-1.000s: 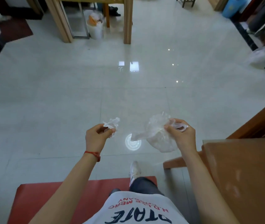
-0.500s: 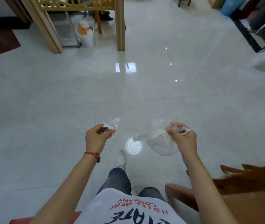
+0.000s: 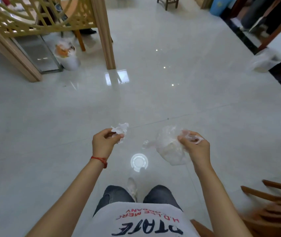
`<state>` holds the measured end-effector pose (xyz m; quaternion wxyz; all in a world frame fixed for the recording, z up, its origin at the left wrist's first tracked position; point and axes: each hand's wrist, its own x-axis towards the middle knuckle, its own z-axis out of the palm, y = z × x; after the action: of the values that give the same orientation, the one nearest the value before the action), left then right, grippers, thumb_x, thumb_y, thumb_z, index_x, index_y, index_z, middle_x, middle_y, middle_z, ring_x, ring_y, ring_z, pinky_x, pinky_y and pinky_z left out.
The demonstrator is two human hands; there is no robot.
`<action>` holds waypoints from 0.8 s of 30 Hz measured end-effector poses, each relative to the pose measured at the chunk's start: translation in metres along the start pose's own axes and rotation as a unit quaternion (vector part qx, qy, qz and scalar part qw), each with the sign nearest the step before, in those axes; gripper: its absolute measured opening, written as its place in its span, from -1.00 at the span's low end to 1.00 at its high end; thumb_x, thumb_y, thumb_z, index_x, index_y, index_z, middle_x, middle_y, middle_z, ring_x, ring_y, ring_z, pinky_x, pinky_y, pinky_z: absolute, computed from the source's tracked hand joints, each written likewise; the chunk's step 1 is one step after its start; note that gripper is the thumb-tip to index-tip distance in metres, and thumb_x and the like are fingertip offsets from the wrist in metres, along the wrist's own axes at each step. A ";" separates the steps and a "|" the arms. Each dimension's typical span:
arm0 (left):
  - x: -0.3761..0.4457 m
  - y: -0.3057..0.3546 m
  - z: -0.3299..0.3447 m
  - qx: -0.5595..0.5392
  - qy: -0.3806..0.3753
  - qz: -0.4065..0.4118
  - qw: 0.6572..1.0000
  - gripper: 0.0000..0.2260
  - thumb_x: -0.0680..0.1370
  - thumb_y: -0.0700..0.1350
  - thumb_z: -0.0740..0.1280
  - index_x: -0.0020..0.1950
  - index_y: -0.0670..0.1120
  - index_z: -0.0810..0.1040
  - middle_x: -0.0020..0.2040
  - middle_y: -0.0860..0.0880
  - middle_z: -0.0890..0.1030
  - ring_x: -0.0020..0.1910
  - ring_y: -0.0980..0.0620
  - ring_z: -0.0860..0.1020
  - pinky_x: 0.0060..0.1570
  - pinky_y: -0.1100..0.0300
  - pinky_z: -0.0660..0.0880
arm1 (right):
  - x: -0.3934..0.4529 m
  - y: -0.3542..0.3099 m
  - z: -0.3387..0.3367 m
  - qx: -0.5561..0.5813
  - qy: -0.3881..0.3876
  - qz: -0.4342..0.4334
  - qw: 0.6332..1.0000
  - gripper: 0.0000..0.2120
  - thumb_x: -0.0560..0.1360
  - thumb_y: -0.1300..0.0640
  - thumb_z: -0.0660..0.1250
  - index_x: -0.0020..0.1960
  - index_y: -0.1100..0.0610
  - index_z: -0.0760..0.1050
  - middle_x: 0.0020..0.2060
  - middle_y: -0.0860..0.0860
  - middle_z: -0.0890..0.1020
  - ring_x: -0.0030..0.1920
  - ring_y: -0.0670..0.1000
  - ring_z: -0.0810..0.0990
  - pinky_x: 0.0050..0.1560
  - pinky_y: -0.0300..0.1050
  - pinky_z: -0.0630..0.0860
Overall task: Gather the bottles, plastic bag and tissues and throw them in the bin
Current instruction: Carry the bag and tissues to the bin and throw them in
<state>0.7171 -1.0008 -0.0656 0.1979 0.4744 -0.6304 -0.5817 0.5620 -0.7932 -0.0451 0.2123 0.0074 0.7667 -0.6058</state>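
Plainly, left hand pinches crumpled tissues; right hand grips plastic bag (translucent).

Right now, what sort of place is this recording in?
Probably a room in a home. The floor is glossy white tile, a carved wooden lattice screen divides the space, a lined waste bin stands beside it, and wooden chairs stand around.

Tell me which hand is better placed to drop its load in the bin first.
Probably the left hand: it holds the tissues, and the white bin stands ahead on the left. The right hand grips the plastic bag.
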 end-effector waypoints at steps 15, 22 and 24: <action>0.124 0.059 0.102 0.033 -0.089 0.018 0.995 -0.80 0.31 -0.29 0.48 -0.39 -0.05 0.54 -0.56 0.18 0.47 -0.44 0.17 0.41 -0.23 0.21 0.43 | 0.124 -0.044 0.003 0.035 0.072 0.029 0.996 -0.78 0.36 0.32 0.44 -0.01 0.18 0.58 -0.31 -0.01 0.59 -0.33 -0.12 0.57 -0.40 -0.42 0.47; 0.150 0.096 0.197 0.069 -0.192 0.056 0.977 -0.75 0.31 -0.29 0.48 -0.44 -0.02 0.50 -0.56 0.18 0.46 -0.46 0.21 0.41 -0.22 0.18 0.44 | 0.159 -0.047 -0.051 0.073 0.159 0.050 0.983 -0.78 0.36 0.34 0.44 -0.01 0.19 0.57 -0.33 -0.02 0.56 -0.41 -0.19 0.56 -0.44 -0.43 0.45; 0.153 0.103 0.225 0.083 -0.229 0.064 0.968 -0.75 0.31 -0.28 0.49 -0.45 -0.01 0.50 -0.56 0.17 0.45 -0.41 0.11 0.41 -0.20 0.11 0.46 | 0.163 -0.046 -0.068 0.091 0.191 0.054 0.976 -0.78 0.37 0.35 0.43 -0.02 0.19 0.56 -0.34 -0.02 0.55 -0.45 -0.27 0.54 -0.44 -0.43 0.45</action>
<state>0.4267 -1.0173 -0.0724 0.0450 0.3027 -0.7339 -0.6064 0.3801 -0.7816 -0.0452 0.0935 0.1837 0.7333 -0.6479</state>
